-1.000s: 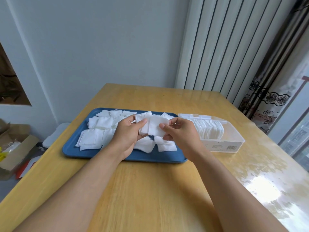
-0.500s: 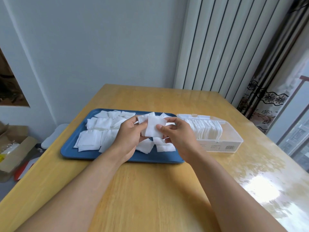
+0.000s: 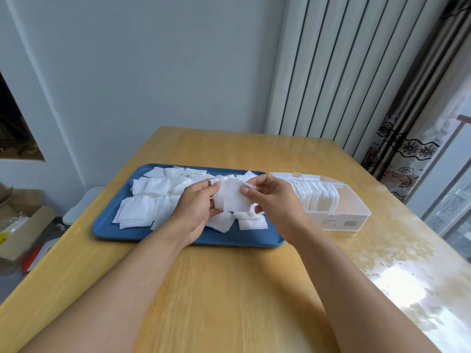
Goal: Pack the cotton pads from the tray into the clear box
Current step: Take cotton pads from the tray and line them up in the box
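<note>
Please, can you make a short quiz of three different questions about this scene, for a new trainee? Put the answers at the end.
1. True or false: the clear box stands on the blue tray.
2. What do the left hand and right hand hold between them?
A. a lid
B. cotton pads
C. a cloth
3. Fill in: the pads already in the box stand on ____ in a row.

Key: 1 false, it stands on the table beside the tray; 2 B; 3 edge.
</note>
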Action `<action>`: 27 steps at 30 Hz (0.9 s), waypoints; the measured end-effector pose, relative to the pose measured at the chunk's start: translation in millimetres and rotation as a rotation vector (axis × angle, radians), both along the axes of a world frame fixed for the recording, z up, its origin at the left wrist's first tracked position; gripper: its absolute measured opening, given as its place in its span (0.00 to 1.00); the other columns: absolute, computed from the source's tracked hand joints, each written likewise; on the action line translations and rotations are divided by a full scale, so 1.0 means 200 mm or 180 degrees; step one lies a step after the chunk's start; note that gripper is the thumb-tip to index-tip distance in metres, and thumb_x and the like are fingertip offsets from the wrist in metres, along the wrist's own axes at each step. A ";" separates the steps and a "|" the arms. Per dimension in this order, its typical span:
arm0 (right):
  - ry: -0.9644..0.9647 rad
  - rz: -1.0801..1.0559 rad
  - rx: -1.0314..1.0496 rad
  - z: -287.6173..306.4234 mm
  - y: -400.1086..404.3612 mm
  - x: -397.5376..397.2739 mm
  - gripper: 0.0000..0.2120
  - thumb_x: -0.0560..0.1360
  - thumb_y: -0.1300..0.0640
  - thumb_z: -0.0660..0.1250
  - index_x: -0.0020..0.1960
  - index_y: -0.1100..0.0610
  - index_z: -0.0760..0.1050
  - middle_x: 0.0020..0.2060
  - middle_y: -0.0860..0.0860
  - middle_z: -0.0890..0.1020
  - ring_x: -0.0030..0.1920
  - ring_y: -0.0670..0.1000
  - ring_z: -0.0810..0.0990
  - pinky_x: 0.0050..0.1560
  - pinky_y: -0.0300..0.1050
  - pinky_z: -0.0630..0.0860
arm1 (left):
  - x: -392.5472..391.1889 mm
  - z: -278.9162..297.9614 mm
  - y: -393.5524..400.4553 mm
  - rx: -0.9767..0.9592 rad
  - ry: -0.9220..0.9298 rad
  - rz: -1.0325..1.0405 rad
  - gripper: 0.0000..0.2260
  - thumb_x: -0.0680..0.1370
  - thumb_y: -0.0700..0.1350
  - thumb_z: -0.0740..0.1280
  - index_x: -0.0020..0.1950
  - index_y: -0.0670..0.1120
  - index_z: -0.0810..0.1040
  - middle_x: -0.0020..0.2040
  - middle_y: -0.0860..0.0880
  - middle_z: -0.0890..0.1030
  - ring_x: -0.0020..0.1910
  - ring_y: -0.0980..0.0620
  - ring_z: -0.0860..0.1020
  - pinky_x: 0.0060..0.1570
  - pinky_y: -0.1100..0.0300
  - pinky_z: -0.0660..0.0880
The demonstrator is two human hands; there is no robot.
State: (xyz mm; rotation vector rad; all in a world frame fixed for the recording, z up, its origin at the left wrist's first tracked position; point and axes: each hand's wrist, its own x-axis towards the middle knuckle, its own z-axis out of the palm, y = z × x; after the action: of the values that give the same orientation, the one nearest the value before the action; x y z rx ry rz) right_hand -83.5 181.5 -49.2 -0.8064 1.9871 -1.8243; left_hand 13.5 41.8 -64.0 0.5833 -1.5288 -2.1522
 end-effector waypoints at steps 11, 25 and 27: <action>0.0105 -0.0117 0.0223 -0.01 0.00 0.02 0.06 0.75 0.58 0.76 0.44 0.52 0.79 0.35 0.48 0.83 0.34 0.47 0.79 0.34 0.39 0.70 | 0.02 0.03 0.05 0.0079 -0.0005 -0.0605 0.17 0.85 0.49 0.59 0.59 0.39 0.82 0.55 0.39 0.86 0.54 0.42 0.85 0.57 0.51 0.80; 0.1660 -0.0139 0.1771 -0.05 0.01 -0.02 0.14 0.77 0.53 0.73 0.61 0.50 0.79 0.55 0.45 0.82 0.51 0.45 0.80 0.42 0.31 0.72 | -0.01 -0.02 -0.03 0.0063 -0.0070 0.0345 0.08 0.84 0.38 0.63 0.52 0.38 0.81 0.56 0.38 0.84 0.55 0.41 0.84 0.58 0.47 0.81; 0.1878 0.0239 0.2442 -0.07 0.02 0.00 0.23 0.76 0.52 0.73 0.70 0.50 0.75 0.64 0.47 0.79 0.64 0.50 0.76 0.56 0.40 0.73 | -0.01 -0.01 -0.04 0.0208 -0.0047 0.0455 0.08 0.84 0.37 0.62 0.52 0.38 0.80 0.57 0.38 0.84 0.56 0.41 0.83 0.58 0.46 0.81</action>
State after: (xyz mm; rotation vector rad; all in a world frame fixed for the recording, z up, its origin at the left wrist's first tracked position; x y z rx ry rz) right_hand -83.6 184.8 -63.2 -1.1908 2.6652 -0.6687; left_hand 11.4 32.9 -66.8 0.7097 -1.3846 -2.0998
